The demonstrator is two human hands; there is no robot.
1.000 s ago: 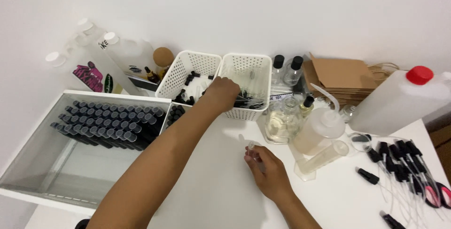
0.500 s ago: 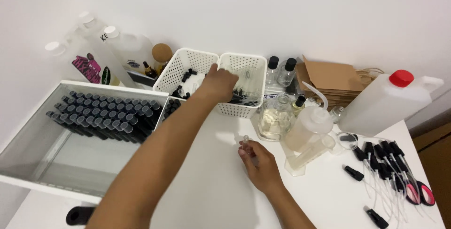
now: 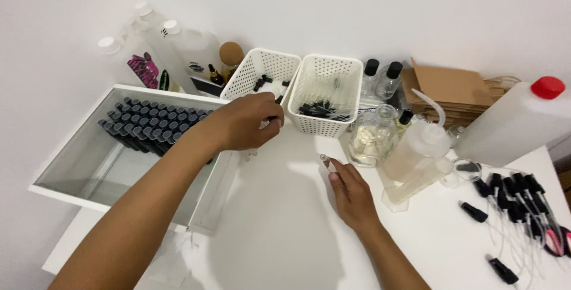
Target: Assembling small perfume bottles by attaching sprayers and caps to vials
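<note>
The left hand (image 3: pixel 247 124), at 10 o'clock, is curled around a small dark cap (image 3: pixel 279 99) beside the white baskets (image 3: pixel 324 91); a light pinch seems enough. The right hand (image 3: pixel 351 192), at centre, steadies a small clear vial (image 3: pixel 325 161) on the surface (image 3: pixel 279 230). The left fingertips and the vial's base are hidden.

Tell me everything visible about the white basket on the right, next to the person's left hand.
The right basket is white plastic with perforated walls, rectangular and tapering downward. It stands upright on the white table, side by side with a similar basket. Inside lie thin clear tubes with black tips. The left hand is beside it, not clearly touching.
</note>
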